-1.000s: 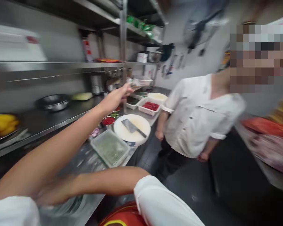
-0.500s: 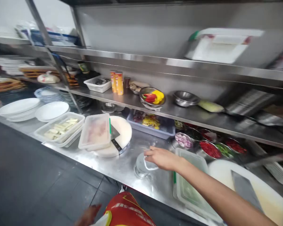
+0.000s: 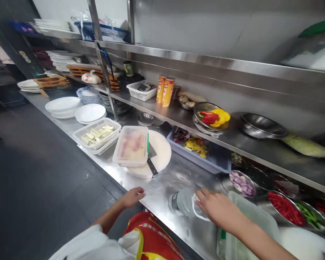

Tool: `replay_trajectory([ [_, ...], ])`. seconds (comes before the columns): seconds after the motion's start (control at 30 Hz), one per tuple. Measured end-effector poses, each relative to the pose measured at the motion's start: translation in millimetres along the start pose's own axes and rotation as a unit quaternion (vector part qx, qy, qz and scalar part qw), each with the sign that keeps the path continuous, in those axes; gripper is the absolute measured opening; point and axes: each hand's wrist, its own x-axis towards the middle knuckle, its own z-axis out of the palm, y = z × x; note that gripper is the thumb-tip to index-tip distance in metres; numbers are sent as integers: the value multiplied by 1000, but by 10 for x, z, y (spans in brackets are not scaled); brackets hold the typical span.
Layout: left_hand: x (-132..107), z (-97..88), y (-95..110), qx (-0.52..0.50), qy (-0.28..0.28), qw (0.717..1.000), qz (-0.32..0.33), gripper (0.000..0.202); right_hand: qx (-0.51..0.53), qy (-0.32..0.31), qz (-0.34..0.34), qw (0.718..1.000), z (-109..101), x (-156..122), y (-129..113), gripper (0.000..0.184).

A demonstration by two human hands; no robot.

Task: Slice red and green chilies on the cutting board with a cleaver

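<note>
Both hands of the person appear in the lower half of the head view. Right hand [image 3: 218, 209], right of the centre, has its fingers bent around the white handle [image 3: 194, 206] of a clear plastic jug [image 3: 182, 201], and it grips this handle. Left hand [image 3: 132, 197], at the lower middle, is loosely open and holds nothing; it is beside the front edge of the steel counter [image 3: 162, 187].

The jug is on the counter, in the lower middle of the frame, between the two hands; whether it stands fully upright, I cannot tell. Under the right forearm, at the lower right, is a translucent container [image 3: 260, 213]. Above it, toward the right edge, steel bowls [image 3: 225, 185] hold chopped purple onion [image 3: 242, 183], red pepper strips [image 3: 285, 208] and green strips [image 3: 311, 216].

Near the centre, a cleaver [image 3: 152, 167] lies on a round white cutting board [image 3: 162, 144], and a lidded plastic box [image 3: 131, 146] partly covers this board. To its left is a white basket [image 3: 97, 125] with pale cut sticks [image 3: 96, 134]. Right of the board, a blue-grey tray [image 3: 197, 161] contains yellow and dark red pieces. On the shelf [image 3: 238, 144] above, a metal dish carries a red pepper [image 3: 208, 117] and a yellow pepper [image 3: 220, 117].
</note>
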Motion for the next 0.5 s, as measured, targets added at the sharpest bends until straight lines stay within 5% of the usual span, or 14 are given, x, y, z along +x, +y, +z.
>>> replay_trajectory([
  [0.1,181,2,466,-16,-31,993,116,44,-25,11,14,1000,97,44,-18,22],
  [0.33,1007,218,1146,-15,-75,980,184,38,-42,-44,114,992,-50,164,-207,33],
  [0.5,1755,738,1756,19,-245,929,278,30,14,-79,105,991,-261,212,-211,22],
])
